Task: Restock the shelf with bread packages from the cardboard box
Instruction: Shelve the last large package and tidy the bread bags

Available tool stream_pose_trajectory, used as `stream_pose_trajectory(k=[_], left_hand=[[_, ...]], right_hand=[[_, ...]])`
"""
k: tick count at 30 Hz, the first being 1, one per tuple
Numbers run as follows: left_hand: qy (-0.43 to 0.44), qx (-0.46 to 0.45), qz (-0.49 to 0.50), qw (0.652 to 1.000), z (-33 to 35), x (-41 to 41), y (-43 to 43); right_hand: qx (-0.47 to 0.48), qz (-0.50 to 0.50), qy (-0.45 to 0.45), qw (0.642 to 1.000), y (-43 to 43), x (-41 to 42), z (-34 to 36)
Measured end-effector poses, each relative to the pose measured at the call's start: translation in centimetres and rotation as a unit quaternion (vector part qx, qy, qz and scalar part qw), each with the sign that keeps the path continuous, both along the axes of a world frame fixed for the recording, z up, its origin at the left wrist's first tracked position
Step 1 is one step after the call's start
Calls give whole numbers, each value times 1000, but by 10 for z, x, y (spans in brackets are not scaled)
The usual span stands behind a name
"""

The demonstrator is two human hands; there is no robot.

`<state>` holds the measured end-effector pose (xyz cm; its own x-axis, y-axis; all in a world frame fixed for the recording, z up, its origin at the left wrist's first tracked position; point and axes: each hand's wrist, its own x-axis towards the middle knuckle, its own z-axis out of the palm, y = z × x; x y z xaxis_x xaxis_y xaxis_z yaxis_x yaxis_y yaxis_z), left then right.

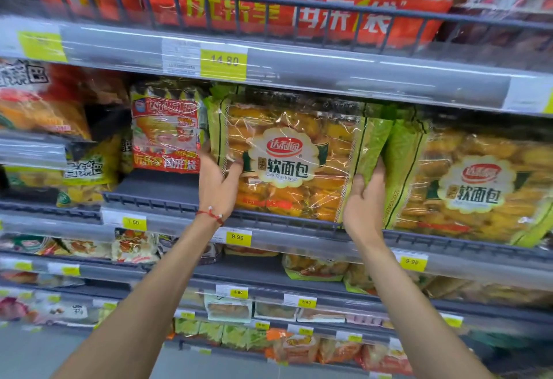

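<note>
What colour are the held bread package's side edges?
Green; bread package shows best in head view.

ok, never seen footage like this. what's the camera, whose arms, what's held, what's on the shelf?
No machine: one wide-angle camera on a person's head looks forward and down at their bare arms. The left hand, with a red bracelet at the wrist, and the right hand grip the side edges of a green-edged bread package, held upright at a shelf. Its lower edge is behind the shelf's front rail; whether it rests there I cannot tell. A matching package stands to its right, a red package to its left. Yellow price tags line the shelf fronts. The cardboard box is out of view.
</note>
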<state>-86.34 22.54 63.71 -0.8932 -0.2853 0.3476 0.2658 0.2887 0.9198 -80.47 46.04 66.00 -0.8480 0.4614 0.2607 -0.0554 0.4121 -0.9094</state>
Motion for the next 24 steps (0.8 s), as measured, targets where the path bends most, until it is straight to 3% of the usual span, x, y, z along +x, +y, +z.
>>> stream_pose_trajectory(k=[3, 6, 9, 14, 18, 24], left_hand=[[43, -14, 29, 999, 7, 4, -2], [113, -124, 91, 982, 22, 2, 1], [187, -310, 116, 925, 41, -7, 4], [201, -459, 66, 863, 69, -18, 12], [165, -508, 61, 843, 75, -27, 6], [147, -480, 95, 860, 73, -27, -3]], right_hand=[[33, -16, 7, 999, -10, 19, 6], [163, -23, 117, 979, -26, 33, 9], [313, 16, 135, 940, -30, 16, 22], [471, 6, 149, 869, -30, -25, 53], [543, -35, 105, 833, -6, -44, 55], [494, -60, 113, 860, 11, -44, 47]])
